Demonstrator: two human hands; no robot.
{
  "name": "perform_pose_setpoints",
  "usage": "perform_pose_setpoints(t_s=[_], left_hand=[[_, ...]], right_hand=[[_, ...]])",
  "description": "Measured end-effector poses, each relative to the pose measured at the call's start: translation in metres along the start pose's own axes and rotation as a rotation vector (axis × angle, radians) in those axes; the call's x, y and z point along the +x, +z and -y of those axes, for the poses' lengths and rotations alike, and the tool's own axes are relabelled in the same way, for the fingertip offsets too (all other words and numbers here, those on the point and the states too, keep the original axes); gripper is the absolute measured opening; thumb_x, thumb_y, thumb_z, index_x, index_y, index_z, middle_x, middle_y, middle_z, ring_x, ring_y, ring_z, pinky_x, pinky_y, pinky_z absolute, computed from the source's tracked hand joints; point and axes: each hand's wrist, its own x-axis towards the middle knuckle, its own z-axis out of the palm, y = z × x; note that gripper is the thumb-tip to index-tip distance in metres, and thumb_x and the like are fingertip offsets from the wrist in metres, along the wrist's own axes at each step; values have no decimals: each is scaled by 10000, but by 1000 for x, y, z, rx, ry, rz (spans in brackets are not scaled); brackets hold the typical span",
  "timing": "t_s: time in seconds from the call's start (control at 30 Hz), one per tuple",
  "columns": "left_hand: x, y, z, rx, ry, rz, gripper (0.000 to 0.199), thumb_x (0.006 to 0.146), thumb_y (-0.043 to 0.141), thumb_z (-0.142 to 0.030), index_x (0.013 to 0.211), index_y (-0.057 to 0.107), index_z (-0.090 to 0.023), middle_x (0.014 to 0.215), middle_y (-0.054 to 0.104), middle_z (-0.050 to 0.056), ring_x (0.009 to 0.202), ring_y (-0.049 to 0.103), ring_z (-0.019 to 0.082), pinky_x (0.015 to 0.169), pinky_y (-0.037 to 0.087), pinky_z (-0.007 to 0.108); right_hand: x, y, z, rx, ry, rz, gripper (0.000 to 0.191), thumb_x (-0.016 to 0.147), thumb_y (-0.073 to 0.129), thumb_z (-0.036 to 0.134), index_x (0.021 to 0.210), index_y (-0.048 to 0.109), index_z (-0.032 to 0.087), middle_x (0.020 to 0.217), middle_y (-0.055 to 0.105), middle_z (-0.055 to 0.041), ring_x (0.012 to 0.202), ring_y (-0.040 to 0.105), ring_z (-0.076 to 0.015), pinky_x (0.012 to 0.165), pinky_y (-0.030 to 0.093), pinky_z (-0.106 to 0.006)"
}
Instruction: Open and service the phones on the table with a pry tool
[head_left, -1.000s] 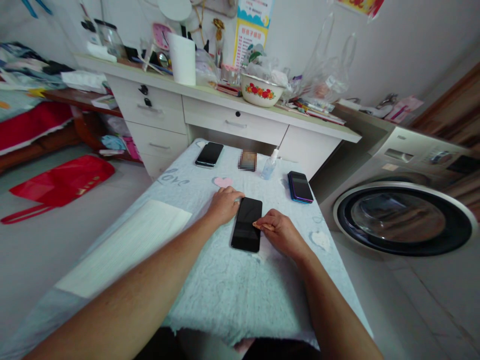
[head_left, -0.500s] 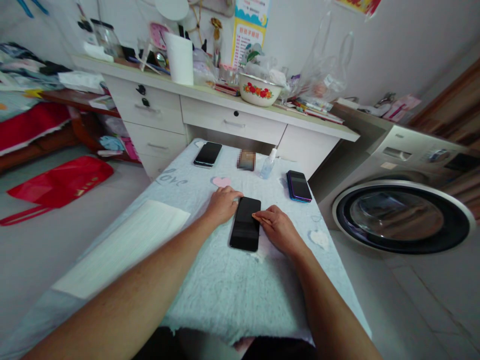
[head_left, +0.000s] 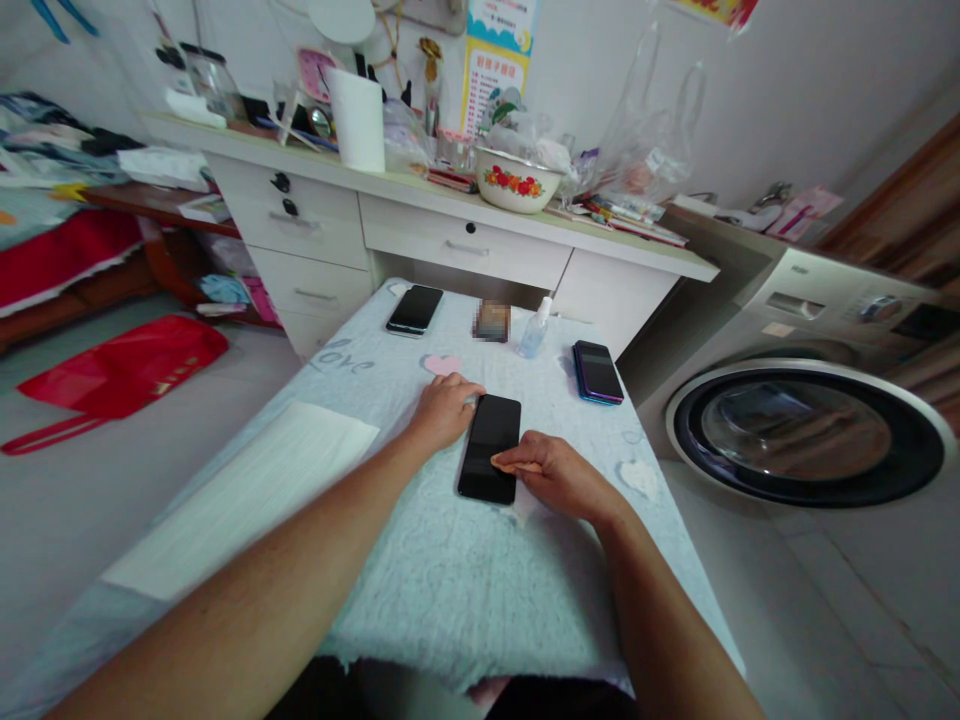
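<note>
A black smartphone lies flat, screen up, on the cloth-covered table. My left hand steadies it, fingers curled against its upper left corner. Over the lower right part of the screen is my right hand, its fingers pinched together around a small orange-tan thing that touches the glass. The fingers cover most of that thing, so its kind does not show. Beyond the phone stands a clear spray bottle with a white top, next to a small blurred-out item.
Stacked phones lie at the table's right edge and far left corner. A folded white cloth or paper covers part of the left side. Behind are a white desk with a floral bowl, and a washing machine at right.
My right hand has slid down and slightly left across the phone's screen with the small orange-tan thing. My left hand and the phone have stayed in place.
</note>
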Motion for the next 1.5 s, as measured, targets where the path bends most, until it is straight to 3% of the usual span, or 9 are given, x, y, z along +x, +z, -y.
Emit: perform_pose_setpoints(t_s=[0.27, 0.67, 0.83, 1.17, 1.5], left_hand=[[0, 0, 0, -12, -1, 4, 360, 793, 527, -154, 1101, 685, -254, 1054, 640, 54, 1030, 548, 228, 950, 422, 374], [0, 3, 2, -24, -7, 0, 365, 791, 537, -152, 1107, 684, -259, 1056, 640, 52, 1029, 542, 233, 951, 417, 378], [0, 2, 1, -15, -13, 3, 357, 795, 541, -159, 1105, 681, -268, 1050, 633, 54, 1022, 543, 232, 935, 420, 375], [0, 4, 0, -13, -24, 13, 358, 799, 540, -156, 1114, 677, -257, 1072, 633, 54, 1052, 533, 231, 946, 411, 366], [0, 4, 1, -11, -13, 4, 361, 802, 538, -155, 1121, 673, -256, 1067, 636, 53, 1041, 534, 226, 936, 413, 357]], right_hand=[[-3, -4, 6, 117, -75, 156, 330, 875, 531, 92, 1057, 728, 285, 930, 668, -28, 820, 607, -132, 751, 486, -274], [12, 6, -19, -73, 112, -206, 287, 889, 549, 127, 1069, 727, 261, 815, 581, -27, 764, 558, -135, 697, 423, -251], [21, 6, -28, -156, 161, -284, 275, 902, 538, 148, 1100, 715, 220, 844, 586, -50, 801, 561, -155, 732, 429, -263], [42, -3, -40, -352, 282, -296, 288, 905, 523, 167, 1118, 711, 216, 904, 615, -69, 831, 578, -160, 769, 415, -233], [67, -3, -32, -496, 369, -219, 343, 881, 479, 135, 1101, 720, 237, 986, 653, -90, 902, 601, -175, 800, 393, -226]])
